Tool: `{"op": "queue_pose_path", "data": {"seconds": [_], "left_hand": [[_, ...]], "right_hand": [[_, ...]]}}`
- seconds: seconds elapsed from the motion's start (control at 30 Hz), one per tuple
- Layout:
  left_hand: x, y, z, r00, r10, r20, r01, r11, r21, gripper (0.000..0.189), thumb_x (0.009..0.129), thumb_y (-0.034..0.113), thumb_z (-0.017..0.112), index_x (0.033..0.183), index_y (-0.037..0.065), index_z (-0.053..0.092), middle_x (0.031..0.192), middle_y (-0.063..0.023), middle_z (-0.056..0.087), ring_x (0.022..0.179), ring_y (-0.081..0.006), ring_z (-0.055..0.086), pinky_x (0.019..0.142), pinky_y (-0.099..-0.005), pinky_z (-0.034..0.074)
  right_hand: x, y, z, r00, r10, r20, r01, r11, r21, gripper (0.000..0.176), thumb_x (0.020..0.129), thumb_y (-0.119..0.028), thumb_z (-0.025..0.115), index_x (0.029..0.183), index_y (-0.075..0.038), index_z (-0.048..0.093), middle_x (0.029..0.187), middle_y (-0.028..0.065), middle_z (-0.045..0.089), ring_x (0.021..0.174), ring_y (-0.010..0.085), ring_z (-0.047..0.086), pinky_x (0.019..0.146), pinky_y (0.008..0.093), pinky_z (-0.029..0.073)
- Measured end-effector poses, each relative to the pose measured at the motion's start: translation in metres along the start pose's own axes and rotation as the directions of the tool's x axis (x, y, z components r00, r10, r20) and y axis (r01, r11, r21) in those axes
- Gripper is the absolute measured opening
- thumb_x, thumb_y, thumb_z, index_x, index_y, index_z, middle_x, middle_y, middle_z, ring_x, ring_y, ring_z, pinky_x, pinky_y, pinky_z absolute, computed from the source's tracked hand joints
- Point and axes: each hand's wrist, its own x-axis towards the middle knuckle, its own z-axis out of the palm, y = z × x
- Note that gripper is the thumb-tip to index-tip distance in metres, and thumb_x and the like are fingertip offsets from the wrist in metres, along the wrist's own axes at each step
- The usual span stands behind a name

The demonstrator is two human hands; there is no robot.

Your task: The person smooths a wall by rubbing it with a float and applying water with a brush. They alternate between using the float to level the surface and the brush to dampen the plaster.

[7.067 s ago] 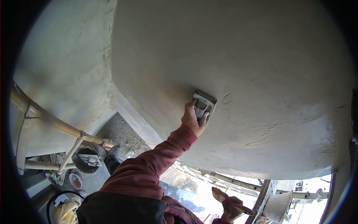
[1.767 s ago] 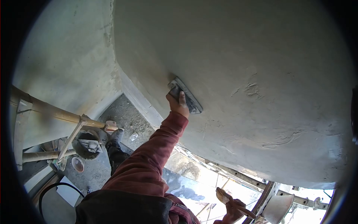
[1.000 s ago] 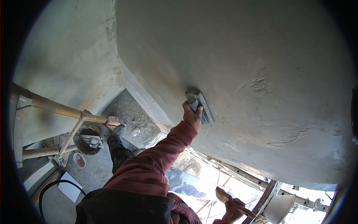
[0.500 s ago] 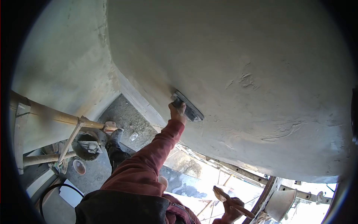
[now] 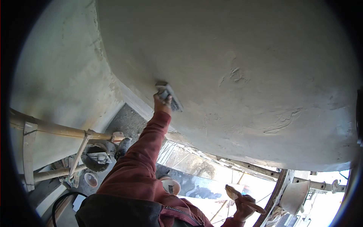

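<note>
My left hand (image 5: 163,101) is closed around the handle of a plastering trowel (image 5: 174,101), somewhat blurred by motion. The trowel's blade lies against the grey plastered wall (image 5: 264,45), near its left edge. Rough ridges of plaster (image 5: 281,123) stand out on the wall to the right of the trowel. Low on the right, my right hand (image 5: 245,207) grips a brush (image 5: 231,192) by its wooden handle, its pale bristles pointing up and left. The brush is apart from the wall.
A wooden ladder (image 5: 56,129) leans at the left beside another plastered wall (image 5: 56,68). Below are a dark bucket (image 5: 87,164) with grey material, a small pot (image 5: 90,179) and a pinkish bucket (image 5: 172,185). Scaffold rails (image 5: 257,168) run at the lower right.
My left hand and the trowel have moved left and slightly up across the wall. The view has shifted a little, and my right hand still holds the brush.
</note>
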Motion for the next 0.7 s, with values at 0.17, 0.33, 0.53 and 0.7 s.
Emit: {"op": "queue_pose_path", "data": {"seconds": [0.17,0.33,0.53,0.7], "left_hand": [[-0.039,-0.108,-0.109,0.648,-0.761,0.022,0.761,0.646,-0.056,0.045,0.078,0.024,0.070,0.110,-0.001,0.051,0.100,-0.0155,0.061,0.086,-0.0285,0.062,0.071,-0.0415,0.053],[-0.116,0.001,-0.124,0.213,-0.706,0.675,0.970,0.235,-0.061,0.044,0.083,0.028,0.063,0.122,0.014,0.049,0.106,-0.0088,0.060,0.099,-0.0252,0.058,0.086,-0.0414,0.047],[-0.103,0.200,-0.064,-0.441,-0.036,0.897,-0.044,0.999,0.018,0.067,0.060,0.006,0.079,0.119,0.001,0.049,0.130,-0.0134,0.039,0.117,-0.0265,0.046,0.093,-0.0363,0.042],[-0.110,0.259,-0.043,-0.649,0.201,0.734,-0.054,0.950,-0.308,0.063,0.067,0.006,0.073,0.123,0.001,0.043,0.117,-0.0100,0.048,0.108,-0.0178,0.051,0.090,-0.0307,0.045]], "right_hand": [[-0.017,-0.012,0.021,0.997,-0.039,0.071,0.043,0.998,-0.055,0.033,0.061,0.011,0.072,0.088,-0.003,0.058,0.089,0.0082,0.059,0.085,0.0186,0.059,0.075,0.0310,0.049],[-0.028,-0.013,0.068,0.997,0.010,0.074,-0.006,0.999,-0.051,0.013,0.070,-0.012,0.074,0.077,-0.005,0.066,0.074,0.0069,0.061,0.068,0.0196,0.060,0.062,0.0288,0.048],[-0.026,-0.002,0.145,0.989,0.015,0.147,-0.019,0.999,0.026,0.026,0.068,-0.027,0.072,0.084,-0.009,0.063,0.073,0.0114,0.063,0.068,0.0267,0.063,0.059,0.0355,0.047],[-0.010,-0.057,0.194,0.950,0.123,0.286,-0.091,0.988,-0.124,0.027,0.065,-0.029,0.068,0.078,-0.007,0.062,0.072,0.0155,0.063,0.069,0.0345,0.062,0.062,0.0405,0.048]]}}
